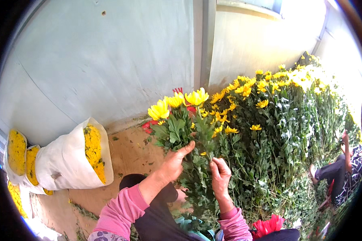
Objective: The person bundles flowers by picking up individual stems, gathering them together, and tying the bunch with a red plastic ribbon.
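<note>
The bunch of yellow flowers (176, 128) rises from the fingers of the left hand (173, 164), with its open heads above them and its leafy stems trailing below. Just to the right of these fingers, a leafy stalk (205, 131) runs down to the right hand (221, 172), which appears to pinch it between thumb and forefinger. Handling this well calls for a light grip on the stems, clear of the petals, with the heads brought level before the left fingers tighten. The stalk is best laid in straight, since crossed stems would probably snag leaves and bend necks.

The left forearm slants up from the lower edge; its thumb points up and right across the leaves, while the other fingers wrap behind and are mostly hidden. The right hand sits slightly lower, fingers curled in, its wrist nearly upright. Both pink sleeves (128, 207) end short of the wrists. Beyond the right fingers lies a large pile of flowers (275, 138); well left of the left fingers, white-wrapped bundles (64, 162) rest on the floor (126, 146).
</note>
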The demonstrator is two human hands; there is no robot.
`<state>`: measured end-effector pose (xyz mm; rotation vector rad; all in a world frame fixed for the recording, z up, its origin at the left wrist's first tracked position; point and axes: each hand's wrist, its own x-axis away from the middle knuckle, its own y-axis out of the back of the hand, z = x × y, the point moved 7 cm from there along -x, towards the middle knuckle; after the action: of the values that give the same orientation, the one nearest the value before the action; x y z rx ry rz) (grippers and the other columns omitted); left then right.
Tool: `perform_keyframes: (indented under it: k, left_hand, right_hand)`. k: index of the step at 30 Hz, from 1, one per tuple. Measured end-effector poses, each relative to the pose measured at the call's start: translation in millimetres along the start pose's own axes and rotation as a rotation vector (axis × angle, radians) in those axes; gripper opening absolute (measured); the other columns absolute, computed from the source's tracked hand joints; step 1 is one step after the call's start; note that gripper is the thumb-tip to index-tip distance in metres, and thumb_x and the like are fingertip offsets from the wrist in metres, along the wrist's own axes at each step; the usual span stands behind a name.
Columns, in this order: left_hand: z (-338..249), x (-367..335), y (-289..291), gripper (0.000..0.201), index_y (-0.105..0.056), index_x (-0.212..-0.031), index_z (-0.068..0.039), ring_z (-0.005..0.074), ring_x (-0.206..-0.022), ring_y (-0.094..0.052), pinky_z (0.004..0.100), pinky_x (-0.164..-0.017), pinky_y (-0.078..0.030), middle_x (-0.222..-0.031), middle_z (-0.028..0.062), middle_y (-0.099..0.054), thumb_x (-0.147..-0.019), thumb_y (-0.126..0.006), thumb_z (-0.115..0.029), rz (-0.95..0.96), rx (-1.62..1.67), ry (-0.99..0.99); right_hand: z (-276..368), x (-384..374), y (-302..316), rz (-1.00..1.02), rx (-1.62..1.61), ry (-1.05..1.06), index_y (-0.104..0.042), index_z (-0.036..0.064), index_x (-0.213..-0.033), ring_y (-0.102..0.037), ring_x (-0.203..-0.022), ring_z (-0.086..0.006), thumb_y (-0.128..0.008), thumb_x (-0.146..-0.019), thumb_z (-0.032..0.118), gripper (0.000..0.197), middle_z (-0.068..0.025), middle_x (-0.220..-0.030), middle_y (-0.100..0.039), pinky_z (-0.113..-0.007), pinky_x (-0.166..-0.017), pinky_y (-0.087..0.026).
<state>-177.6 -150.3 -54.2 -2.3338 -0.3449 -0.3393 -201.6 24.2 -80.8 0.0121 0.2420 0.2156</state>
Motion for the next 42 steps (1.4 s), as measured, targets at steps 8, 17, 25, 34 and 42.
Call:
perform_keyframes:
  k: [8,17,25,34,42]
  left_hand:
    - [2.4,-0.9,-8.7,0.038,-0.059,-0.125,-0.006,0.0130,-0.109,-0.055,0.0300,-0.096,-0.044,-0.122,0.0019,-0.061,-0.091,-0.068,-0.019,0.002,-0.048,-0.063]
    - [-22.9,2.5,29.4,0.027,-0.062,-0.110,-0.003,0.0215,-0.084,-0.066,0.0387,-0.076,-0.056,-0.096,0.0085,-0.067,-0.092,-0.064,-0.023,-0.216,-0.165,-0.200]
    - [-13.6,6.5,6.3,0.027,-0.060,-0.110,0.003,0.0280,-0.089,-0.067,0.0431,-0.083,-0.056,-0.099,0.0139,-0.067,-0.085,-0.064,-0.004,-0.122,0.024,0.084]
    - [-9.6,11.7,-13.2,0.028,-0.063,-0.116,0.001,0.0199,-0.096,-0.066,0.0345,-0.086,-0.054,-0.108,0.0088,-0.069,-0.091,-0.062,-0.011,0.122,0.088,0.145]
    - [-14.0,12.8,-21.5,0.033,-0.058,-0.123,0.001,0.0223,-0.106,-0.063,0.0384,-0.094,-0.050,-0.118,0.0103,-0.065,-0.093,-0.060,-0.014,0.152,0.193,0.134]
  right_hand:
    - [7.1,3.2,-5.9,-0.019,-0.043,0.020,-0.065,-0.0046,-0.100,-0.054,-0.072,-0.0116,-0.067,-0.083,-0.005,0.017,-0.0049,-0.081,-0.059,-0.023,-0.065,-0.044]
    - [-149.6,46.6,56.4,-0.112,0.628,-0.326,-0.060,0.0039,-0.119,-0.058,-0.102,-0.0328,-0.064,-0.090,0.028,0.038,-0.0166,-0.111,-0.059,-0.041,-0.088,-0.047]
    - [-281.8,89.3,86.8,-0.106,0.491,-0.519,-0.059,-0.0009,-0.105,-0.060,-0.079,-0.0268,-0.060,-0.089,0.025,0.030,-0.0158,-0.085,-0.065,-0.039,-0.075,-0.048]
    - [-103.0,59.5,40.8,-0.126,-0.167,-0.320,-0.059,0.0035,-0.100,-0.040,-0.073,-0.0025,-0.050,-0.100,0.011,0.012,0.0084,-0.081,-0.049,-0.018,-0.064,-0.034]
    - [-18.6,44.1,12.4,-0.042,0.052,-0.019,-0.058,0.0025,-0.098,-0.045,-0.069,-0.0081,-0.053,-0.095,0.005,0.006,-0.0013,-0.074,-0.051,-0.024,-0.062,-0.041]
